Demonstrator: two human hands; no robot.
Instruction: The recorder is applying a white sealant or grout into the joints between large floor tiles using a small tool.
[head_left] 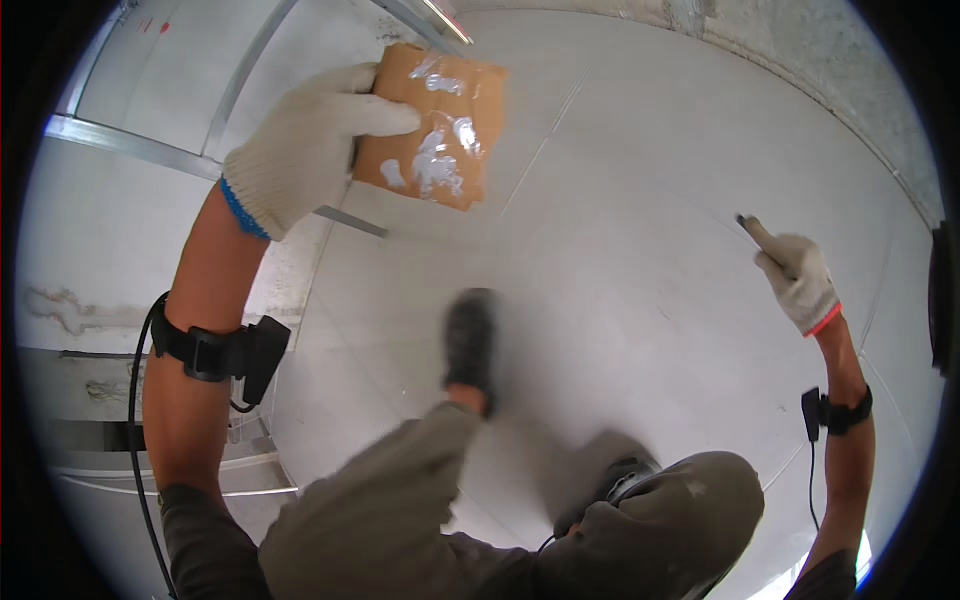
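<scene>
With the bare left forearm [215,270], nearest to the camera, reaches up from the lower left, wearing a black strap with boxy device [225,355]. With the left hand [315,135], in a white knitted glove with blue cuff, pinches a flat brown cardboard piece [400,172] smeared with shiny whitish paste, thumb in front, other fingers behind. Holds this at the upper left, right and lower edges free, near a silvery metal frame [140,148]. With the right hand [800,275], in a white knitted glove with red cuff, curls the fingers near a small dark tip [741,221]; cannot tell whether gripping or only touching. Between both hands, leaves wide open room over the pale grey floor [620,210]. Below the cardboard, well apart, shows a blurred black shoe [470,335].
</scene>
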